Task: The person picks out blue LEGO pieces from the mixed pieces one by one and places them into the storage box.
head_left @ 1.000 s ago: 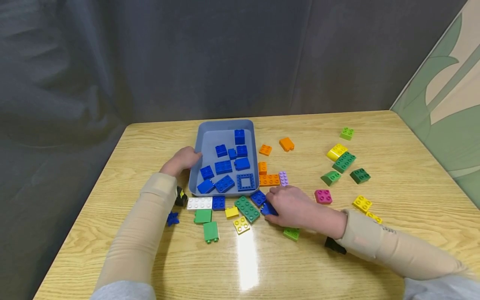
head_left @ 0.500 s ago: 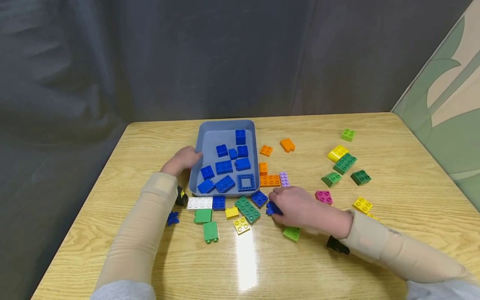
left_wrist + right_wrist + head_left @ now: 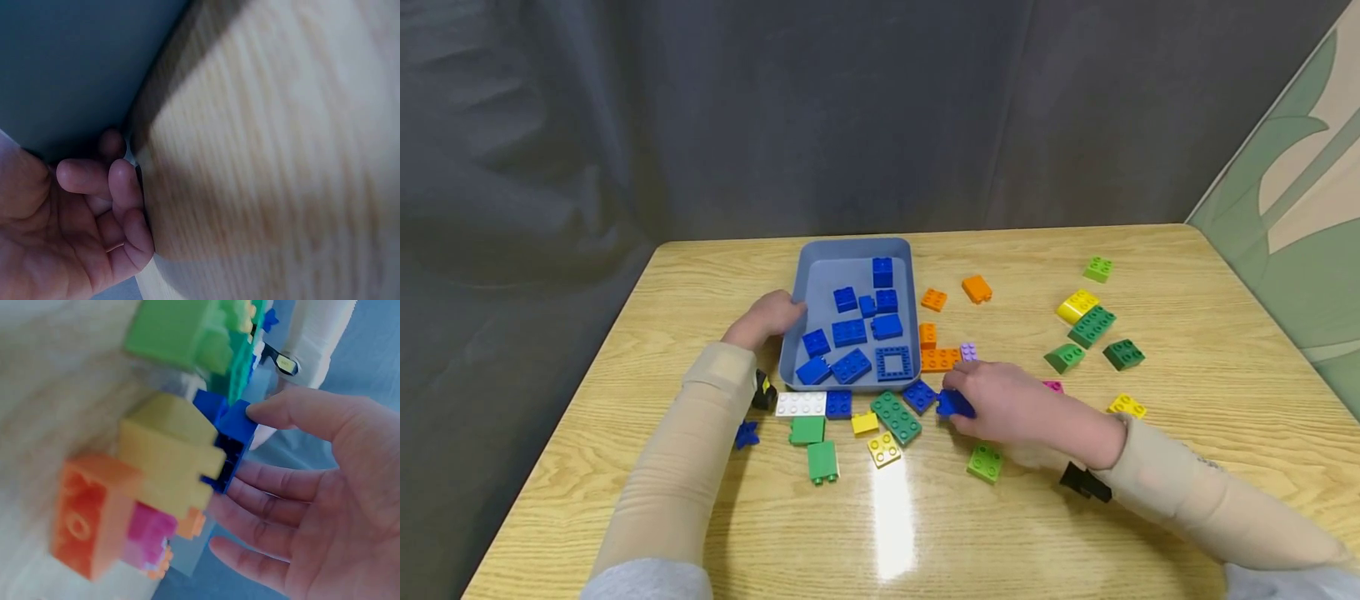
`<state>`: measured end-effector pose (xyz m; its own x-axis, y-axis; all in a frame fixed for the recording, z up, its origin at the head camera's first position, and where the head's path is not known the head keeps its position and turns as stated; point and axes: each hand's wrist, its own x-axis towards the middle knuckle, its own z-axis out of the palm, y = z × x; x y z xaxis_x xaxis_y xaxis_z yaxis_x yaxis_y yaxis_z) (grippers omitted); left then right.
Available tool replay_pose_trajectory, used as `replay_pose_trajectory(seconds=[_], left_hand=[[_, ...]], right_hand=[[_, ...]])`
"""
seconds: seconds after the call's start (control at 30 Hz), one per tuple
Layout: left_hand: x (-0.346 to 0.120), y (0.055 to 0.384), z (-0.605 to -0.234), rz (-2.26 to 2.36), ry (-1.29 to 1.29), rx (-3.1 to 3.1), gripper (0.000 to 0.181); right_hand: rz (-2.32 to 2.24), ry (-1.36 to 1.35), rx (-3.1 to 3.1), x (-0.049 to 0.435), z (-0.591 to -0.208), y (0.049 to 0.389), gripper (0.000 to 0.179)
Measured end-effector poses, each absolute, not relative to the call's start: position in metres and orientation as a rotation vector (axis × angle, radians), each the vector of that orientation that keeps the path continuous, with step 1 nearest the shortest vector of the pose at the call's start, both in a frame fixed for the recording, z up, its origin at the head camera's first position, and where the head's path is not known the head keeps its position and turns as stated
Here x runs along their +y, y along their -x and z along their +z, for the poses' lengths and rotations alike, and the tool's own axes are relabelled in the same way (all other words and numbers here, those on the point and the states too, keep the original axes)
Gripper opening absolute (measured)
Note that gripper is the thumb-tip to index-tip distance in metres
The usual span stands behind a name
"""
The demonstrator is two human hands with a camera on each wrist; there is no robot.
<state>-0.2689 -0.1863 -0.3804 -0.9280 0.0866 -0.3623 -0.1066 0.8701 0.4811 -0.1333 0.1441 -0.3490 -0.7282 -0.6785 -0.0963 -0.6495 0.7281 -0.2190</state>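
Note:
My left hand holds the left rim of a blue-grey tray, thumb over the edge. In the left wrist view its fingers curl low against the tray's outer side. Several blue toy bricks lie inside the tray. My right hand pinches a blue toy brick just beyond the tray's near right corner. The right wrist view shows the thumb on one side of this brick and fingers on the other. Another blue brick lies to its left.
In front of the tray lie a white brick, a blue brick, and green and yellow ones. Orange bricks sit along its right side. Green and yellow bricks are scattered farther right.
My right hand has shifted a little to the right and away from me with the blue brick, widening the gap to the neighbouring blue brick. The left hand stays on the tray.

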Motion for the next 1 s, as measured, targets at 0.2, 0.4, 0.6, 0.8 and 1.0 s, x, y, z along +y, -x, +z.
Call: replay_pose_trajectory(seconds=[0.2, 0.4, 0.6, 0.8, 1.0], left_hand=[[-0.186, 0.269, -0.377, 0.7, 0.004, 2.669, 0.036], [-0.186, 0.269, -0.376, 0.691, -0.001, 2.663, 0.036], [-0.186, 0.269, -0.377, 0.705, 0.005, 2.654, 0.035], [-0.187, 0.269, -0.377, 0.715, 0.006, 2.652, 0.036], [-0.186, 0.268, -0.376, 0.715, -0.001, 2.652, 0.036]], right_hand=[[-0.232, 1.158, 2.837, 0.146, -0.338, 0.143, 0.035], [-0.282, 1.129, 2.853, 0.143, -0.325, 0.155, 0.035], [-0.3, 1.095, 2.868, 0.139, -0.314, 0.172, 0.039], [-0.299, 1.073, 2.867, 0.133, -0.306, 0.191, 0.039], [-0.298, 1.136, 2.879, 0.125, -0.301, 0.21, 0.037]])
